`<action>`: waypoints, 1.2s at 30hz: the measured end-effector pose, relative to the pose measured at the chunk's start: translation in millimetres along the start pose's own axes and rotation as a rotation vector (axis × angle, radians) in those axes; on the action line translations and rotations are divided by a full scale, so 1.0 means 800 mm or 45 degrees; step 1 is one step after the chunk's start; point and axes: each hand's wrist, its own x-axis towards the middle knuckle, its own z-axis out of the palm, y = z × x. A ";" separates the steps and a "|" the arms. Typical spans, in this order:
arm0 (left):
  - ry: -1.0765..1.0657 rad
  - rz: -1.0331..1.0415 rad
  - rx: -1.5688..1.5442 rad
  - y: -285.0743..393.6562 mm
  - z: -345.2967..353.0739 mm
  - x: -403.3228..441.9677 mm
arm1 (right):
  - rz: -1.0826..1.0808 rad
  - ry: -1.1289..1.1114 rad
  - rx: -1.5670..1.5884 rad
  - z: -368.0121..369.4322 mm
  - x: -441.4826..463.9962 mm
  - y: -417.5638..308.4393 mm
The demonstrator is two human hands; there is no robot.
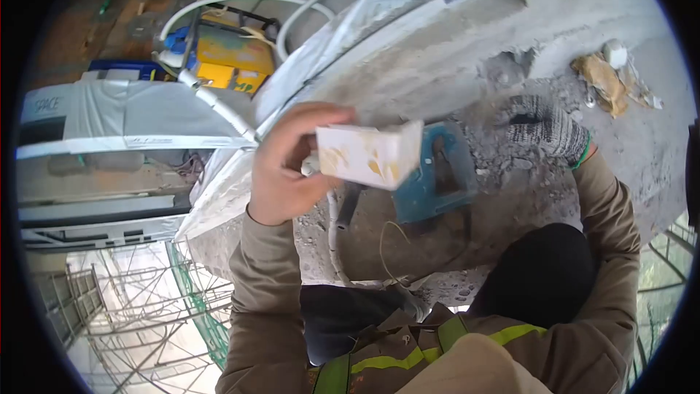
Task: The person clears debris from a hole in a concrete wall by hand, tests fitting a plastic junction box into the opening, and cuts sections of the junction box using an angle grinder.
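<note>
My bare left hand (pixel 281 164) holds up a small white cardboard box (pixel 368 157) with golden-brown marks on its side. Fingers and thumb grip its left end, while a flap stands out at the right end. What is inside does not show. My right hand (pixel 543 130), in a grey speckled knit glove, is low over broken concrete rubble (pixel 503 157). Its fingertips are dark and blurred, so their grip is unclear. Between my hands, partly behind the box, lies a teal power tool (pixel 437 208) with a dark handle opening.
A yellow machine (pixel 233 55) with white hoses stands at upper left beside plastic-wrapped material (pixel 138 113). Crumpled brown paper (pixel 601 84) lies at right. The concrete wall (pixel 445 44) has a broken hole. Scaffolding (pixel 146 314) and green netting (pixel 197 306) show at lower left.
</note>
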 end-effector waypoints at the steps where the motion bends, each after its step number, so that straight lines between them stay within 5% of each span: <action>1: -0.046 -0.003 -0.068 -0.011 0.025 0.008 | -0.187 -0.117 -0.116 0.008 -0.004 -0.032; 2: -0.121 0.004 -0.019 -0.021 0.051 0.013 | -0.363 -0.239 -0.227 0.015 -0.010 -0.051; 6: -0.206 0.164 0.111 -0.055 0.125 0.030 | -0.207 -0.262 -0.299 0.025 -0.040 -0.073; 12: -0.042 0.591 0.420 -0.085 0.153 0.030 | -0.438 0.167 -0.804 0.006 -0.053 -0.040; 18: 0.134 0.587 0.361 -0.100 0.178 0.030 | -0.639 0.316 -1.130 0.020 -0.052 -0.057; 22: 0.179 0.617 0.573 -0.104 0.193 0.031 | -0.305 0.121 -0.889 0.025 -0.047 -0.055; 26: 0.232 0.513 0.855 -0.102 0.226 0.026 | 0.009 0.540 -0.639 0.009 -0.042 -0.013; 29: 0.251 0.556 1.010 -0.116 0.258 0.017 | 0.483 0.227 0.176 0.000 -0.052 -0.017; 34: 0.138 0.635 1.000 -0.132 0.289 0.010 | 0.297 0.243 0.146 -0.007 -0.047 0.035; 36: 0.113 0.647 0.931 -0.129 0.284 0.012 | 0.063 0.257 -0.220 -0.008 -0.040 0.042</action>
